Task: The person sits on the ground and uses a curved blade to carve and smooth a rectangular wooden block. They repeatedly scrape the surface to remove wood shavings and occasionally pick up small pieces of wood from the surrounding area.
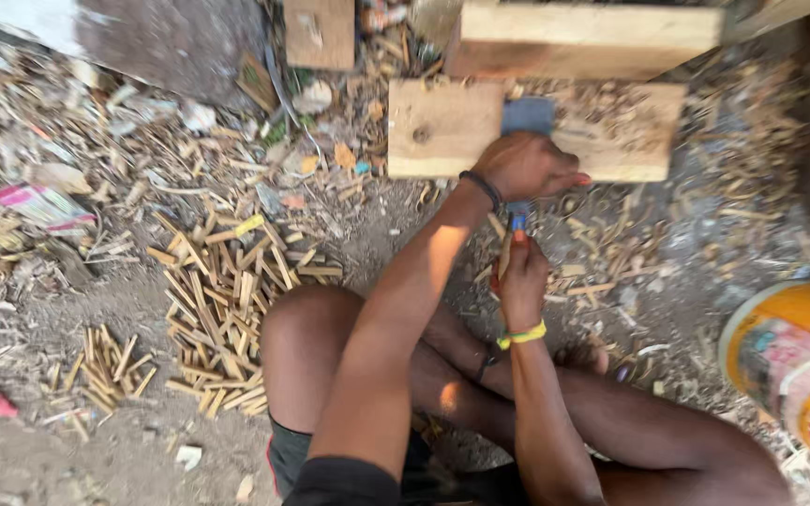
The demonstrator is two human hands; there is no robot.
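Observation:
I sit cross-legged on the ground. My left hand, with a black band at the wrist, is closed around a grey-blue flat tool that lies against a wooden block. Just below it, my right hand, with a yellow wristband, grips a thin pale stick held upright. A small blue tip shows between the two hands. How tool and stick meet is hidden by my fingers.
A heap of short split sticks lies to the left of my knee, with a smaller bunch further left. Wood shavings and litter cover the dirt. A thick plank lies behind the block. A yellow bucket stands at the right.

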